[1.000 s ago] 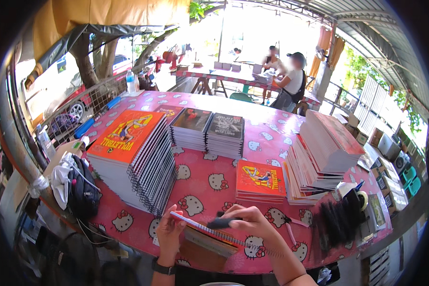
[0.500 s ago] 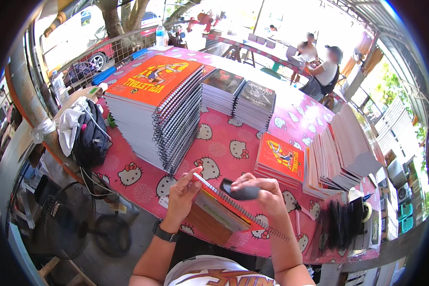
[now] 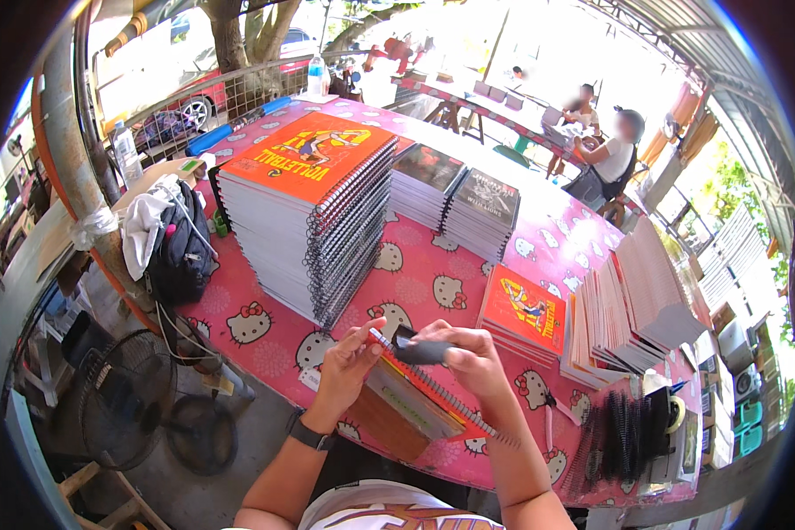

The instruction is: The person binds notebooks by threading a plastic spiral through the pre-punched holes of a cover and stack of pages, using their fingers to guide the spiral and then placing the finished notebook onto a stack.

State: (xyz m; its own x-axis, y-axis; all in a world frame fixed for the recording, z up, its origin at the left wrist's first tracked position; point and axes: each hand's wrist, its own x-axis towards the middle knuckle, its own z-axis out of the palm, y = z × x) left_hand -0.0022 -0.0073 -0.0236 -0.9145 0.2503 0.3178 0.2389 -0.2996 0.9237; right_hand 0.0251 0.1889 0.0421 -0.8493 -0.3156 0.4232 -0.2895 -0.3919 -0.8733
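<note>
From where I stand, the worker's left hand [image 3: 349, 364] has its grip pinching the upper end of a book [image 3: 440, 386], thumb on one side and fingers on the other. The book stands on edge at the near side of the pink bench [image 3: 420, 290], its spine facing up, slanting down toward the worker's right against a brown board [image 3: 384, 422]. A wire coil [image 3: 490, 431] runs along the spine, its loose end poking out past the lower corner near the right forearm. The right hand [image 3: 468, 352] has its grip closed around a dark grey tool [image 3: 424, 352], held right by the spine close to the left fingers; I can't tell whether it touches the wire.

Beyond the hands, a tall stack of orange-covered spiral books [image 3: 309, 163] rises on the left, with dark-covered books [image 3: 481, 199] behind it. To the right sit a low orange pile [image 3: 523, 311] and a leaning stack of pages [image 3: 632, 305]. Nearer, pink-handled pliers [image 3: 549, 415] lie beside a heap of black coils [image 3: 617, 433]. A black fan [image 3: 128, 402] stands at the lower left.
</note>
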